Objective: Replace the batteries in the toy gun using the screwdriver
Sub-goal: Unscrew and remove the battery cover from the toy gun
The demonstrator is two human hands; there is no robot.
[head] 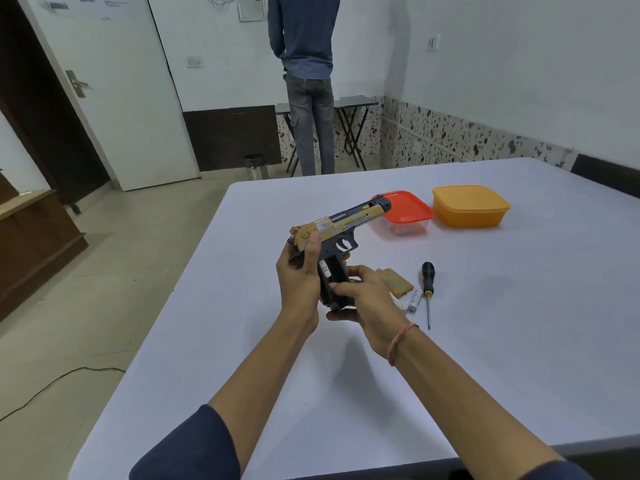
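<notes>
A gold and black toy gun (346,221) is held above the white table (485,341), barrel pointing up and to the right. My left hand (299,271) grips the back of its grip and slide. My right hand (363,296) holds the bottom of the grip, fingers at the open battery compartment, where a white battery (325,268) shows. The gold grip cover (396,284) lies on the table just right of my right hand. Two loose batteries (412,301) lie beside it. The screwdriver (428,289), black handle with yellow band, lies further right.
A clear container with a red lid (405,211) and an orange container (471,206) stand at the far side of the table. A person (304,81) stands beyond the table, back turned, by a folding table (356,102). The table's left edge drops to the floor.
</notes>
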